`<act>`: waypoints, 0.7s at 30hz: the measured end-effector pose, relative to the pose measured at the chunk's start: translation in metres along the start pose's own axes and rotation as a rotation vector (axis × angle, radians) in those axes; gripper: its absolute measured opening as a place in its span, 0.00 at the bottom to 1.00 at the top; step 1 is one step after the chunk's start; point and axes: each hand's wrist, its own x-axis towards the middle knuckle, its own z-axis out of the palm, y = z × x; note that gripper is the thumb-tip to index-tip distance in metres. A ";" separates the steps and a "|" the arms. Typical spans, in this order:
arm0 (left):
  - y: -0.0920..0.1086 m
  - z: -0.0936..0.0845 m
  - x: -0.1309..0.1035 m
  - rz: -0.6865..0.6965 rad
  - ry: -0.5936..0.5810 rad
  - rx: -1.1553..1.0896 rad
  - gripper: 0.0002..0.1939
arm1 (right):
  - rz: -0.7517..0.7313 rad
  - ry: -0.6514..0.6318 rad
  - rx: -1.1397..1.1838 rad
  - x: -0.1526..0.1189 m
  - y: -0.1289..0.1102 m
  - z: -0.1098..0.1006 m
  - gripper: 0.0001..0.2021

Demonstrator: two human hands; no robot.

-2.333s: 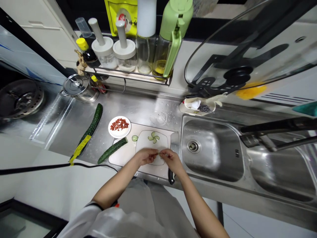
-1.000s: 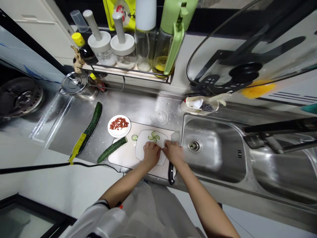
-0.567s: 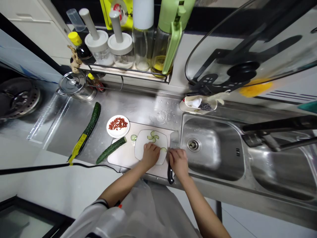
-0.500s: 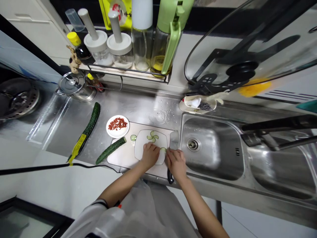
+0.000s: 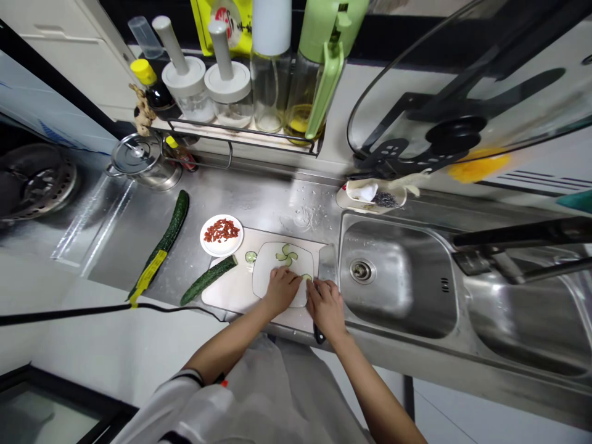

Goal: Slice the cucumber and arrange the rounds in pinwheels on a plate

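Note:
A squarish white plate (image 5: 266, 271) rests on the pale cutting board (image 5: 222, 290), with several thin cucumber slices (image 5: 287, 254) fanned near its top. My left hand (image 5: 282, 290) is over the plate's lower middle, fingers bent together; what its fingertips hold is hidden. At the plate's right edge my right hand (image 5: 326, 306) has its fingertips at a single cucumber slice (image 5: 306, 277). Under and beside that hand lies a knife (image 5: 327, 262), blade up the board and black handle toward me. A cut cucumber (image 5: 209, 280) and a small round slice (image 5: 250, 256) lie left of the plate.
A round white dish of red pieces (image 5: 222, 235) sits at the board's upper left. Farther left are a whole cucumber (image 5: 173, 228) with a yellow label and a lidded pot (image 5: 143, 161). A sink (image 5: 398, 277) is on the right, with a sponge holder (image 5: 371, 196) behind it.
My right hand has shifted slightly left, closer to the single slice at the plate's right edge. My left hand has barely moved. The whole view has shifted slightly.

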 end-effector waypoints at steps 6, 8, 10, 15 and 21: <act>0.000 0.001 0.002 0.000 0.021 -0.015 0.09 | 0.035 0.014 0.021 0.002 -0.001 0.001 0.17; 0.001 0.002 0.002 -0.015 0.012 -0.021 0.09 | 0.034 0.004 0.016 0.002 -0.001 0.001 0.17; 0.001 0.002 0.001 -0.027 0.010 -0.026 0.09 | 0.031 -0.005 0.010 0.003 0.000 0.001 0.18; 0.002 0.002 0.001 -0.030 0.027 -0.033 0.09 | 0.034 -0.012 -0.004 0.002 0.000 0.003 0.18; 0.002 -0.001 0.003 -0.037 -0.020 -0.041 0.10 | 0.040 -0.012 0.015 0.002 -0.001 0.004 0.18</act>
